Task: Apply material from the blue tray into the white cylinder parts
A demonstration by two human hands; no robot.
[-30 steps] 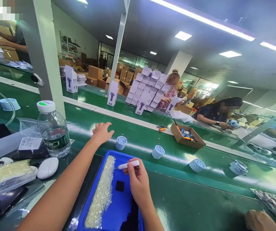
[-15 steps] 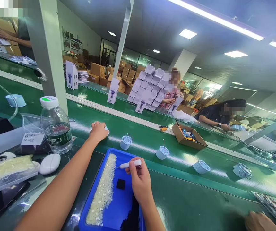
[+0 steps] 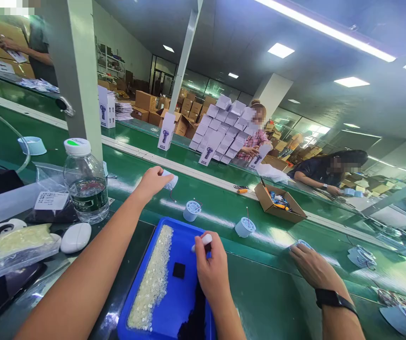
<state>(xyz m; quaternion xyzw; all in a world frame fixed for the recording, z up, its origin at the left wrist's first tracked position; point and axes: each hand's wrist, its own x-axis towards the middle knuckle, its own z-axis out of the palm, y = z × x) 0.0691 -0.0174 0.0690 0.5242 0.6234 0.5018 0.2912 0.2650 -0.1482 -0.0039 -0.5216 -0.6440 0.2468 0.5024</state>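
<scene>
My left hand (image 3: 152, 183) reaches out over the green belt, fingers closed on the edge of a light-blue round plastic housing (image 3: 171, 181) with a thin wire hanging from it. Over the blue tray (image 3: 122, 315), my right hand (image 3: 213, 264) grips a white pen-like tool (image 3: 206, 240); its tip is hard to make out. Along the tray's left side lies a heap of tiny translucent rings (image 3: 153, 278). A black square pad (image 3: 179, 270) sits near the tray's middle, with a patch of small black pieces (image 3: 192, 326) lower down, partly behind my right wrist.
More housings, such as this one (image 3: 192, 211) and another (image 3: 245, 227), stand along the belt. At right, a co-worker's hand (image 3: 312, 267) with a black wristband touches a housing. A water bottle (image 3: 87, 189), white case (image 3: 76, 237) and bags lie left. A cardboard box (image 3: 277, 203) holds tools.
My left hand has moved slightly right with the housing, which shows more now. My right hand has shifted a little right and down. A co-worker's hand has reached in to a housing at right.
</scene>
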